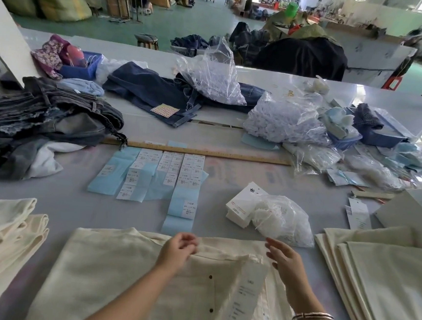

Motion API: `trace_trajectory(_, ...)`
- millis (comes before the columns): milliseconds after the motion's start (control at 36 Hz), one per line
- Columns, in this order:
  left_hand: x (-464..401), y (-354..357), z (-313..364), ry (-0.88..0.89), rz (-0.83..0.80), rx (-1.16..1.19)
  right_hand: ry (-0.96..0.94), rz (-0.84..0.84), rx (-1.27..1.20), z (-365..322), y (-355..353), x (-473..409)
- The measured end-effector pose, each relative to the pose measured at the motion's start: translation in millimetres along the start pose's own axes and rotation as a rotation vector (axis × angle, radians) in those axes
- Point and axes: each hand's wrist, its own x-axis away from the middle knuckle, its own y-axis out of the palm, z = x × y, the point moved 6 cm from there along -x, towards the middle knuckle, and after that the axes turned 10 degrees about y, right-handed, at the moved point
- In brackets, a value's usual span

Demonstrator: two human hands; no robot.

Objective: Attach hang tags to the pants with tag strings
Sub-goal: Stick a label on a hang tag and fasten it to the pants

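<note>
Cream pants [108, 273] lie flat on the table in front of me, waistband away from me, with two dark buttons showing. A long white hang tag [246, 298] lies on the pants right of the buttons. My left hand [179, 249] rests at the waistband with fingers curled; I cannot make out anything in it. My right hand [283, 258] hovers over the waistband's right end, fingers straight and spread, holding nothing. A stack of white hang tags [239, 205] and a clear bag of white tag strings [283, 219] sit just beyond the pants.
Folded cream pants are stacked at left [2, 231] and right [383, 277]. Blue sticker strips with size labels [162, 178] lie beyond the waistband, a wooden ruler [205, 152] behind them. Denim piles [42, 119] and plastic bags [284, 120] fill the far table.
</note>
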Motion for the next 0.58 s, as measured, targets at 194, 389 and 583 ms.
trace_trajectory(194,21,-127,-38,-0.011,0.215,-0.556,-0.097,-0.032,0.239,3,46,25)
trace_trajectory(389,81,-256,-85,-0.340,0.585,-0.744,-0.371,0.135,0.729,-7,98,54)
trace_trajectory(583,84,-246,-71,-0.384,0.270,-0.501,-0.640,-0.177,0.905,0,183,111)
